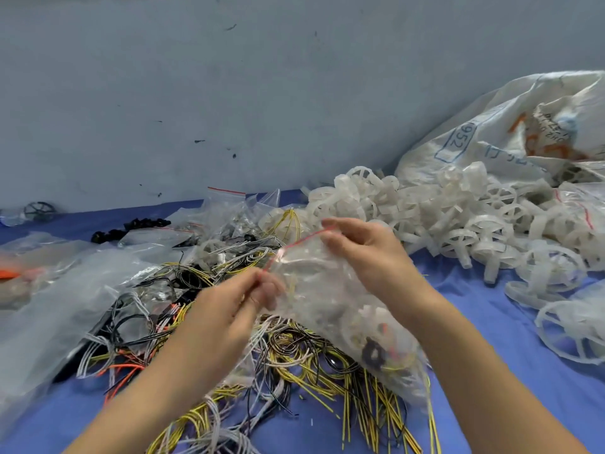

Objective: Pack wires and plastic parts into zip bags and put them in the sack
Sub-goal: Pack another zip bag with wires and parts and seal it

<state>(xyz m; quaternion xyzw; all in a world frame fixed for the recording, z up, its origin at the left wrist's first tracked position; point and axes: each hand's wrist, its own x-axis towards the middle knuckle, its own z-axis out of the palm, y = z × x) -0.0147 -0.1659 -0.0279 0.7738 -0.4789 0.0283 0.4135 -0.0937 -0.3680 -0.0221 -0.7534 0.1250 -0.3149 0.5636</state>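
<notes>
Together, left hand point(229, 309) and right hand point(363, 253) pinch one filled zip bag point(334, 309) by its red strip, above one wire tangle point(294, 362).

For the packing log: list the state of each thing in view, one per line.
zip bag, filled, held up by its red strip; seal unclear
left hand, pinches strip's left end
right hand, pinches strip's right end
wires, loose, tangled
plastic wheels, loose heap
sack, lying crumpled

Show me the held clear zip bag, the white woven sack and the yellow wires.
Clear zip bag point(327, 296): head view, crinkled middle.
White woven sack point(484, 126): head view, printed side.
Yellow wires point(307, 375): head view, coiled part.
</notes>
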